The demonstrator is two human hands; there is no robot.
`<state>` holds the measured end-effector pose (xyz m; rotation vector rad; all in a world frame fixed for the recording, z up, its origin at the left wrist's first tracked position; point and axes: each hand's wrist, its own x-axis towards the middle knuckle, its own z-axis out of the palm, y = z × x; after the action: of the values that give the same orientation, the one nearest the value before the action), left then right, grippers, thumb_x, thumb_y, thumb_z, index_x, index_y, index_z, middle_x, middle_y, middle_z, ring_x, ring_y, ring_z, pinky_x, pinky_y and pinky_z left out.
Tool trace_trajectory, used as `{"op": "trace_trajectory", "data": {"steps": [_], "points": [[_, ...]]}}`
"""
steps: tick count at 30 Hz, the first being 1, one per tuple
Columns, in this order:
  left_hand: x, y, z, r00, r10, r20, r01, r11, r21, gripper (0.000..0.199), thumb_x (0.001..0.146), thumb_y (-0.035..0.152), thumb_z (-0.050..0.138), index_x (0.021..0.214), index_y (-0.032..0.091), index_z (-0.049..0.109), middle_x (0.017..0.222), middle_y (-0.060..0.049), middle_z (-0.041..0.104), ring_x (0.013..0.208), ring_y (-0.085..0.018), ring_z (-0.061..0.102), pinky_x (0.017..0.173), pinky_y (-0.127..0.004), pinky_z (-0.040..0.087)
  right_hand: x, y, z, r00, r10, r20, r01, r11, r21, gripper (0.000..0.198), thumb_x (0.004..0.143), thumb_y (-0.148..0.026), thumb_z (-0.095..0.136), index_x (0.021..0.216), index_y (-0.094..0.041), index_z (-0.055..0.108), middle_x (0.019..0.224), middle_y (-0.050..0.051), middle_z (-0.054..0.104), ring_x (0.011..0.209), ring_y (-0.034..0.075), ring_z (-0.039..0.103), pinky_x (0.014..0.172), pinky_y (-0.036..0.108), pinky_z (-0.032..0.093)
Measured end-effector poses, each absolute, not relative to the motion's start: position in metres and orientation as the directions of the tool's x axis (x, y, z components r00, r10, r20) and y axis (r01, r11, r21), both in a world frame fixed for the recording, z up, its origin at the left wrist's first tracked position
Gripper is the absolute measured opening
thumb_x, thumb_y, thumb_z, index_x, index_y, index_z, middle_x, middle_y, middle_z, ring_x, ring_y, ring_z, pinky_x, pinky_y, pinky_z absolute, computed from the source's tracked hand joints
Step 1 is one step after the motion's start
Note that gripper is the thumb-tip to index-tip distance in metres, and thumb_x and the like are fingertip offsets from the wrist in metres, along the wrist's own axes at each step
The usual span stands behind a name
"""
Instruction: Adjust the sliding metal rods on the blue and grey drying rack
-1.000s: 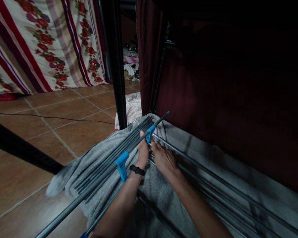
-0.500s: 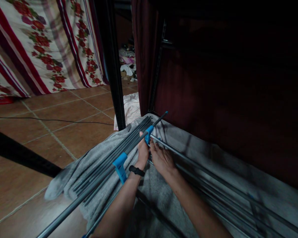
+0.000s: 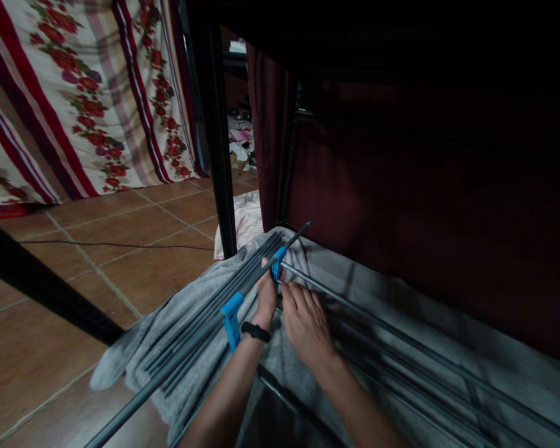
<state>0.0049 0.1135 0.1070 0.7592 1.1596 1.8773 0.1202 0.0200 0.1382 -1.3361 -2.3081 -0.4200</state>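
Note:
A long grey tube (image 3: 186, 351) runs diagonally from lower left, with a blue plastic bracket (image 3: 233, 314) and a blue connector (image 3: 277, 260) fitted on it. My left hand (image 3: 267, 298), with a black band on the wrist, is closed around the connector, its thumb against the tube. Close on the right, my right hand (image 3: 308, 317) has its fingers bent together at the connector's lower part; what they pinch is hidden. Another metal tube (image 3: 354, 305) meets the connector and extends to the lower right, joined to a frame of further tubes (image 3: 415, 386).
Several loose thin grey rods (image 3: 214, 305) lie on a grey blanket (image 3: 116, 367) over the tiled floor (image 3: 98, 261). A black post (image 3: 221, 155) stands behind; a dark red curtain (image 3: 354, 193) hangs right. A black bar (image 3: 42, 286) crosses at left, near a black cable (image 3: 121, 244).
My right hand has drawn slightly back and down from the upper tube, its fingers more curled. My left hand keeps its hold on the connector. The view has tilted up a little.

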Motion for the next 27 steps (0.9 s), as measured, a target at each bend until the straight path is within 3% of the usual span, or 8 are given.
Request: {"op": "trace_trajectory", "data": {"steps": [3,5,9,12,18,23,27], "points": [[0.006,0.116,0.115,-0.514,0.847,0.136,-0.297,-0.325,0.898,0.060,0.096,0.072,0.047,0.070,0.021,0.064,0.066,-0.001,0.064,0.064,-0.017,0.058,0.068,-0.030,0.052,0.143,0.003,0.158,-0.377,0.682,0.627,0.899,0.431,0.072,0.041,0.103,-0.021,0.046,0.143,-0.017,0.055,0.138,0.013,0.067,0.124,0.025,0.059,0.106,0.041,0.043],[0.007,0.121,0.120,-0.487,0.860,0.154,-0.302,-0.331,0.894,0.064,0.097,0.074,0.042,0.073,0.020,0.067,0.066,-0.002,0.065,0.062,-0.016,0.060,0.064,-0.029,0.050,0.158,0.002,0.171,-0.297,0.707,0.642,0.941,0.331,0.071,0.039,0.104,-0.025,0.048,0.141,-0.016,0.055,0.133,0.014,0.068,0.119,0.026,0.061,0.102,0.041,0.043],[0.010,0.126,0.125,-0.431,0.895,0.114,-0.309,-0.265,0.914,0.069,0.093,0.080,0.043,0.066,0.020,0.065,0.051,0.000,0.054,0.047,-0.013,0.048,0.048,-0.026,0.039,0.178,0.014,0.180,-0.266,0.808,0.526,0.961,0.263,0.082,0.024,0.105,-0.028,0.047,0.121,-0.019,0.063,0.107,0.008,0.073,0.091,0.020,0.066,0.081,0.034,0.045],[0.011,0.125,0.126,-0.437,0.895,0.093,-0.326,-0.253,0.911,0.069,0.088,0.083,0.051,0.061,0.020,0.060,0.052,0.001,0.052,0.045,-0.011,0.044,0.045,-0.025,0.035,0.182,0.023,0.174,-0.301,0.818,0.490,0.951,0.297,0.089,0.019,0.106,-0.024,0.046,0.108,-0.022,0.065,0.096,0.003,0.072,0.085,0.016,0.067,0.076,0.032,0.043],[0.011,0.124,0.127,-0.448,0.892,0.062,-0.307,-0.219,0.926,0.070,0.085,0.084,0.052,0.061,0.019,0.062,0.057,-0.002,0.057,0.052,-0.012,0.051,0.049,-0.025,0.039,0.183,0.026,0.163,-0.357,0.786,0.505,0.931,0.343,0.125,0.018,0.106,-0.021,0.046,0.107,-0.022,0.064,0.094,0.002,0.072,0.084,0.015,0.067,0.075,0.030,0.042],[0.014,0.127,0.125,-0.518,0.855,-0.031,-0.391,-0.204,0.897,0.061,0.077,0.080,0.065,0.073,0.019,0.064,0.071,-0.002,0.065,0.065,-0.014,0.062,0.060,-0.025,0.050,0.184,0.027,0.166,-0.370,0.785,0.497,0.926,0.352,0.132,0.018,0.106,-0.022,0.046,0.106,-0.022,0.064,0.093,0.002,0.072,0.083,0.014,0.066,0.073,0.030,0.041],[0.015,0.127,0.129,-0.498,0.865,-0.056,-0.422,-0.186,0.887,0.061,0.077,0.079,0.067,0.074,0.019,0.063,0.070,-0.002,0.065,0.064,-0.015,0.062,0.059,-0.025,0.050,0.184,0.027,0.170,-0.375,0.796,0.476,0.925,0.356,0.133,0.020,0.107,-0.022,0.043,0.106,-0.022,0.063,0.092,0.002,0.071,0.082,0.015,0.067,0.072,0.031,0.041]]}}
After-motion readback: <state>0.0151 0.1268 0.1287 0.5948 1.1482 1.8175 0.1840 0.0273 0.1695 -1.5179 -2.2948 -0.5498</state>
